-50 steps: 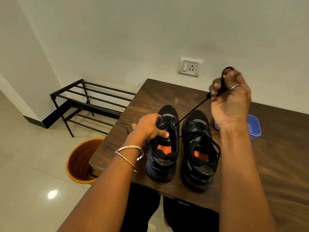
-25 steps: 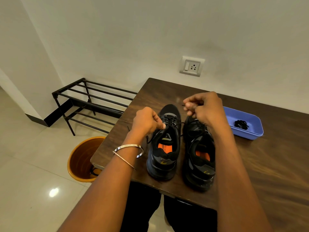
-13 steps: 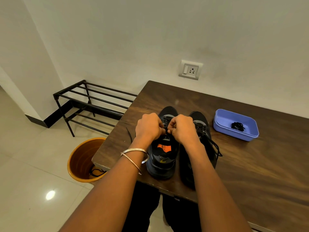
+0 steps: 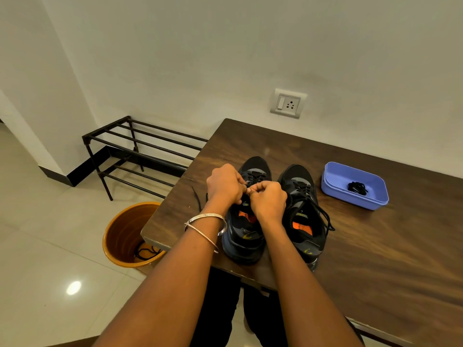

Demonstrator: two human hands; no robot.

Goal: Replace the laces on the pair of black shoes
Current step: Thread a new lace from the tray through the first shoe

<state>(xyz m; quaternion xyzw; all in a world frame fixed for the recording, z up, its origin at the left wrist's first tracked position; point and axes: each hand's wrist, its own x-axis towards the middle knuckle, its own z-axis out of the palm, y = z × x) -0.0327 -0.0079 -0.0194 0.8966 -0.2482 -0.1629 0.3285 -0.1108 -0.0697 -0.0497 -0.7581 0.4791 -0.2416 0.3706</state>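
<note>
Dark wood table [image 4: 375, 246], black shoes – orange insoles, both grips pinching left shoe [image 4: 246, 236] lace.

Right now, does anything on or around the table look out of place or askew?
Nothing damaged or spilled. A loose black lace lies on the table left of the left shoe, and the right shoe's lace hangs over its side. Both fit mid-relacing.

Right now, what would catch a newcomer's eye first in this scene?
Two hands, left and right, meet over the left shoe of a black pair at the table's near edge, pinching its lace. Right of the shoes sits a blue tray holding a bundled black lace; an orange bin stands on the floor, left.
</note>
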